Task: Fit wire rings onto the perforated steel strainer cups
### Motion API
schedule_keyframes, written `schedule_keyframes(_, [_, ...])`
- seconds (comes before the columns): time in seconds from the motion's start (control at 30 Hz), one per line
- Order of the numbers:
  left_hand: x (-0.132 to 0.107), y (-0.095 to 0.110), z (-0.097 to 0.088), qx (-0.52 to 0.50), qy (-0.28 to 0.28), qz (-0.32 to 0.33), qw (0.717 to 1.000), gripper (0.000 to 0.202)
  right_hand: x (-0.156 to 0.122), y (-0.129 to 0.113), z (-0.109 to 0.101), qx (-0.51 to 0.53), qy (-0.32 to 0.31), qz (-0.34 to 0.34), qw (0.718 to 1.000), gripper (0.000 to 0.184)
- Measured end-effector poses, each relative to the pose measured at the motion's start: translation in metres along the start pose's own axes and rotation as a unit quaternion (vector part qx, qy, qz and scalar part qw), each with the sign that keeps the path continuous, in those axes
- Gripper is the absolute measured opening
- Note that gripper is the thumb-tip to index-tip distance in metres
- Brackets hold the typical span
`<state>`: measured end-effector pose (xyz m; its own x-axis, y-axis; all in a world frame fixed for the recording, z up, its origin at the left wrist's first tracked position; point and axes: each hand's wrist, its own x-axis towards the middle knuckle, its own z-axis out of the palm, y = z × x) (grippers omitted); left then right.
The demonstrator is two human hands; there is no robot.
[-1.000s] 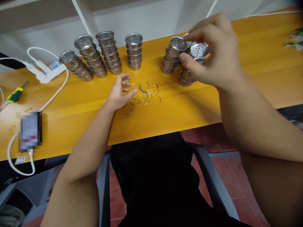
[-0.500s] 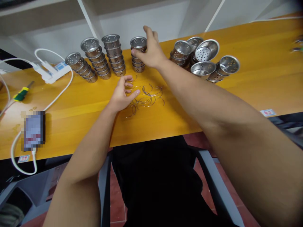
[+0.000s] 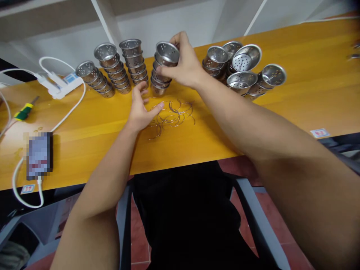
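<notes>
My right hand (image 3: 184,63) is closed round a stack of perforated metal cups (image 3: 163,69) and tilts it toward me above the yellow table (image 3: 253,112). My left hand (image 3: 140,108) rests open on the table, fingers spread, touching a pile of thin wire rings (image 3: 173,114). The stack's lowest cup sits just beyond the left fingertips.
Three more cup stacks (image 3: 120,67) stand at the back left. Toppled cups (image 3: 243,73) lie at the back right. A white power strip (image 3: 60,84) with cable, a screwdriver (image 3: 24,110) and a phone (image 3: 39,154) lie at the left. A chair is below.
My right hand left the cups at the right, reached across to the middle stack, grasped it and has tilted it toward me. My left hand stayed on the wire rings.
</notes>
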<state>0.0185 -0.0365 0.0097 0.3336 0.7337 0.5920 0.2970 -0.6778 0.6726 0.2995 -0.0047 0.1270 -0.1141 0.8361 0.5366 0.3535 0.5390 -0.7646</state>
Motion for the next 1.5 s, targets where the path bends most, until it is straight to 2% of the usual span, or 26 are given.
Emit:
schedule_keyframes(0.07, [0.003,0.003,-0.002,-0.001,0.011,0.020,1.000,0.136,-0.028,-0.011,0.001,0.053,-0.021,-0.010,0.998,0.094])
schedule_keyframes(0.13, [0.004,0.010,-0.004,-0.003,0.004,0.035,0.999,0.138,-0.055,-0.021,0.006,0.069,-0.036,0.013,0.997,0.099])
schedule_keyframes(0.2, [0.003,0.021,-0.004,0.001,-0.018,0.030,0.999,0.128,-0.076,-0.026,0.013,0.080,-0.046,0.023,0.995,0.103])
schedule_keyframes(0.3, [0.000,0.039,-0.005,0.012,-0.047,-0.002,0.999,0.112,-0.091,-0.025,0.019,0.082,-0.056,0.024,0.995,0.105])
schedule_keyframes(0.47, [0.001,0.054,-0.008,0.002,-0.045,-0.027,0.999,0.101,-0.089,-0.018,0.014,0.063,-0.070,0.032,0.995,0.104])
schedule_keyframes(0.63, [0.004,0.053,-0.008,-0.047,-0.058,-0.052,0.996,0.097,-0.086,-0.020,0.007,0.072,-0.066,0.037,0.995,0.116])
schedule_keyframes(0.73, [0.003,0.052,-0.007,-0.041,-0.058,-0.056,0.996,0.099,-0.086,-0.022,0.007,0.072,-0.056,0.035,0.995,0.115])
schedule_keyframes(0.87, [0.002,0.048,-0.008,-0.008,-0.047,-0.051,0.998,0.105,-0.087,-0.021,0.012,0.051,-0.025,0.033,0.998,0.107])
schedule_keyframes(0.97, [0.003,0.041,-0.010,0.010,-0.018,-0.045,0.999,0.109,-0.087,-0.018,0.012,0.025,0.034,0.026,0.999,0.100])
schedule_keyframes(1.07, [0.007,0.035,-0.013,0.009,0.028,-0.046,0.999,0.111,-0.088,-0.011,0.010,-0.037,0.081,0.021,0.996,0.099])
schedule_keyframes(1.17, [0.009,0.029,-0.013,0.001,0.053,-0.057,0.997,0.115,-0.089,0.000,0.008,-0.119,0.078,0.039,0.989,0.102])
schedule_keyframes(1.37, [0.009,0.018,-0.011,0.003,0.024,-0.026,0.999,0.111,-0.084,0.029,0.007,-0.174,0.063,0.049,0.981,0.097])
schedule_keyframes(1.5, [0.009,0.019,-0.011,-0.002,0.019,-0.016,1.000,0.109,-0.082,0.037,0.004,-0.189,0.063,0.056,0.978,0.093])
